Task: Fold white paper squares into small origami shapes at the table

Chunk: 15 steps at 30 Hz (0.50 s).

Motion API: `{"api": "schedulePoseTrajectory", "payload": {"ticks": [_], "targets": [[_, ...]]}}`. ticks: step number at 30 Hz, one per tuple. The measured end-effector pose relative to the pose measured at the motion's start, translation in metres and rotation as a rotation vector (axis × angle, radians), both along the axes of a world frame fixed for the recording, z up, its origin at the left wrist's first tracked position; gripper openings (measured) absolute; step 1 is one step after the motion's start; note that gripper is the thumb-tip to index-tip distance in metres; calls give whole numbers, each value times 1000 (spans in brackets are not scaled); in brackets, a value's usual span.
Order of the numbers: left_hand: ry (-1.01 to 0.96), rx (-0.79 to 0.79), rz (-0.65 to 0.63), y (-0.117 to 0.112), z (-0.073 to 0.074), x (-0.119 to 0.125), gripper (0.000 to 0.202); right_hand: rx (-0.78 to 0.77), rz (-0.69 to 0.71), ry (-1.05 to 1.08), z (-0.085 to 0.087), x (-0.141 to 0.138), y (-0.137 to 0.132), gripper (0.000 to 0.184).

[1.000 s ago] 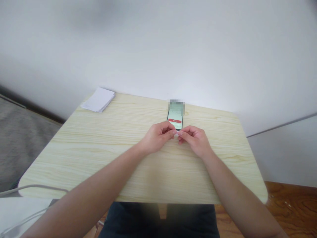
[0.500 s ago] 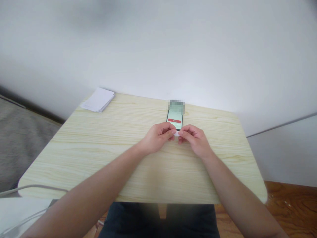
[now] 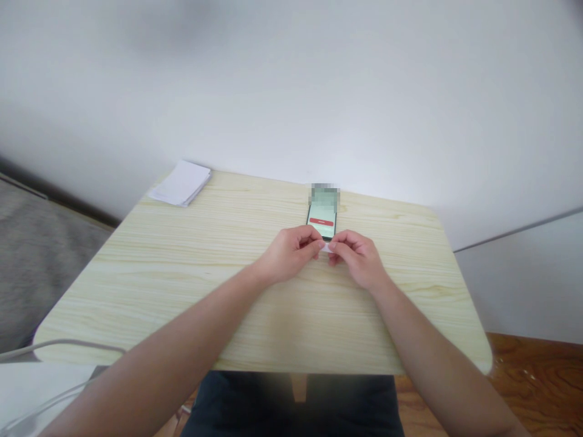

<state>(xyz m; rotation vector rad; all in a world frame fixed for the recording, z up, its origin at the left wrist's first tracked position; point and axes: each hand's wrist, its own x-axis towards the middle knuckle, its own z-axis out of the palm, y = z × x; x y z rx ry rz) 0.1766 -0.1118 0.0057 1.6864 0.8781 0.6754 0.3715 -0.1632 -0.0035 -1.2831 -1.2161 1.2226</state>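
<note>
Both of my hands rest on a light wooden table [image 3: 182,285], fingertips meeting over its middle. My left hand [image 3: 289,252] and my right hand [image 3: 357,258] each pinch a small white scrap of paper [image 3: 326,247] between thumb and fingers. Most of the scrap is hidden by the fingers. Just beyond the fingertips a phone [image 3: 322,218] lies flat with its screen lit, showing a red bar.
A stack of white paper sheets [image 3: 181,182] lies at the table's far left corner. A white wall stands behind the table. White cables [image 3: 54,349] run at the lower left. Wooden floor [image 3: 537,376] shows at the right.
My fingertips have shifted slightly around the small white scrap, and a little more of it shows between them. Arms, phone and paper stack have stayed where they were.
</note>
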Motion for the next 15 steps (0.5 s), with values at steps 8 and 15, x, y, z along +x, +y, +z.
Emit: {"api": "schedulePoseTrajectory", "payload": {"ticks": [8, 15], "targets": [[3, -2, -4, 3, 2, -1, 25, -14, 35, 6, 1, 1, 0, 27], [-1, -13, -58, 2, 3, -1, 26, 17, 61, -38, 3, 2, -1, 21]]}}
